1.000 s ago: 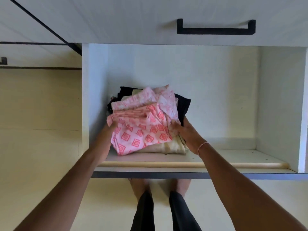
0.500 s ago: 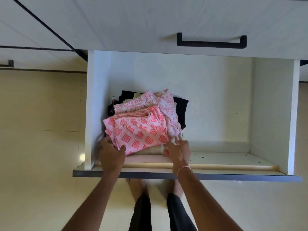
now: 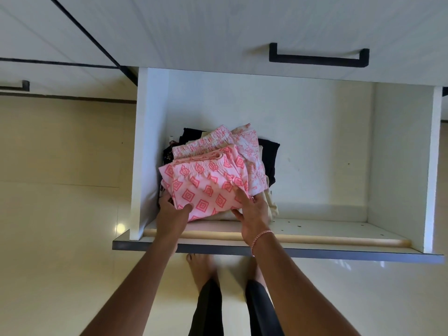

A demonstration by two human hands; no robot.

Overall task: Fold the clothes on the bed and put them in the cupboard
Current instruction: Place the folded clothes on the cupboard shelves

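Clothes (image 3: 218,170) sit folded in a stack on the cupboard (image 3: 402,154) shelf (image 3: 327,229), pushed toward the left side panel (image 3: 145,154), with the right half of the shelf bare. On top lies a pink diamond-print garment (image 3: 206,190). Under and behind it I can see a paler pink piece (image 3: 252,151), something black (image 3: 268,151) and a cream layer (image 3: 271,207) at the bottom right.

Both hands are on the front of the top piece. The left hand (image 3: 171,212) grips its near left corner, thumb over the cloth and fingers round the side. The right hand (image 3: 252,214), with a thread bracelet (image 3: 260,238) at the wrist, pinches the near right edge, fingers laid on top and thumb along the front fold.

I'd say the step is seating and squaring this last layer. To do it well, slide the garment back evenly with both hands so its front edge lines up with the pieces beneath. Press it flat before letting go, and release both sides together so the fold does not spring open. The stack leans a little to the right, and the layers are fanned out at the back. A light push from the right side should true it up against the panel. Soft cotton like this will slump if it overhangs the front lip.
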